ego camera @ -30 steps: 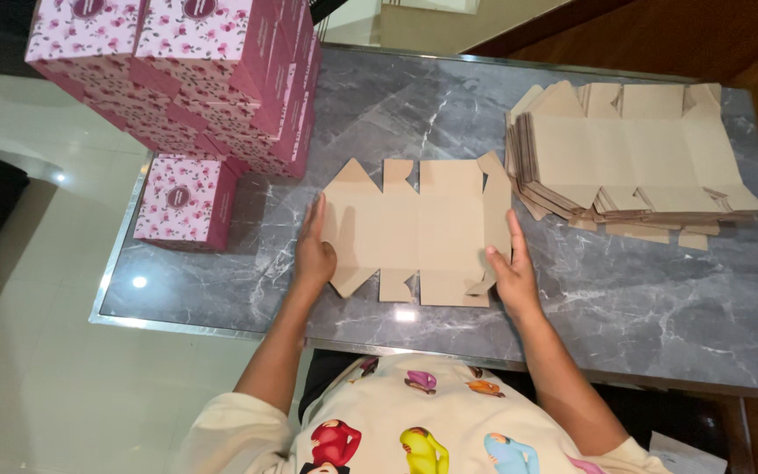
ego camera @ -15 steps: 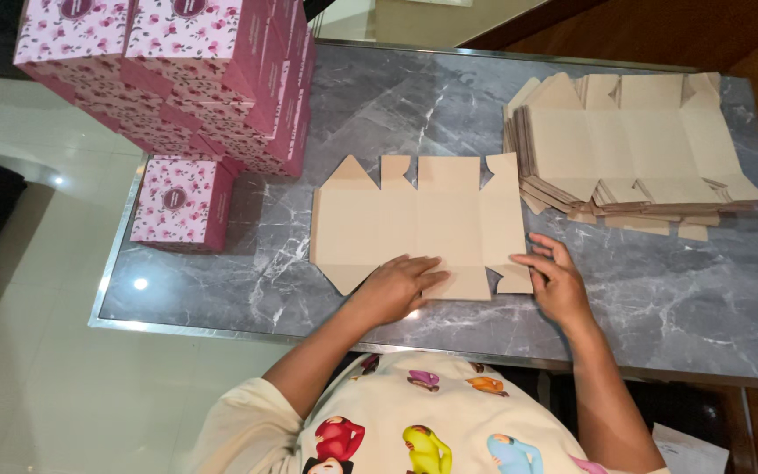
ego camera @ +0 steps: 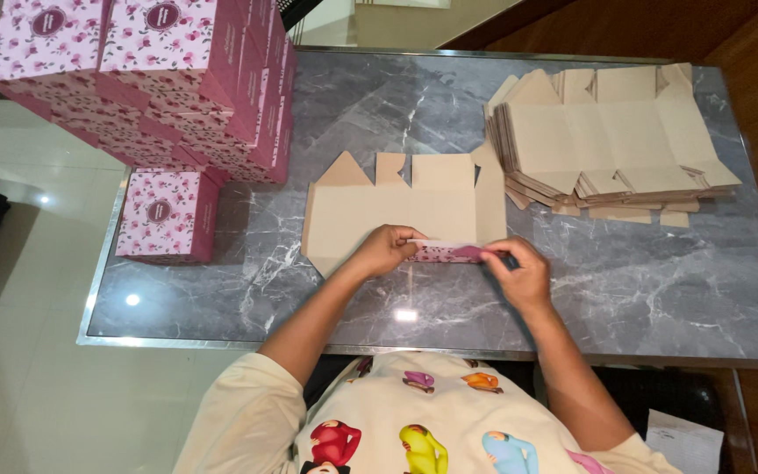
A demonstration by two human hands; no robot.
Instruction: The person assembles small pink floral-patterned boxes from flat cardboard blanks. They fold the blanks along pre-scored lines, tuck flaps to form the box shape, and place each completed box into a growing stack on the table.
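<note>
Unfolded cardboard box blank lay plain brown side up, flat on grey marbled tabletop, roughly mid-table. Near edge of blank folded up and over, pink floral printed face of bottom flap exposed as a narrow strip. Left hand at left end of that flap, fingers curled and pinched shut on its edge. Right hand at right end of flap, thumb and fingers closed on the fold, knuckles toward the camera. Both hands in contact with blank; forearms reaching in from the table's near edge. Stack of flat brown blanks right of the blank in hand, far corner of it just beside the stack; whether touching could not be told. Stacked finished pink floral boxes left of and beyond the blank, well apart from it. Single pink floral box left of the blank, near the table's left edge. Cream printed shirt nearer than the blank, below the table edge.
</note>
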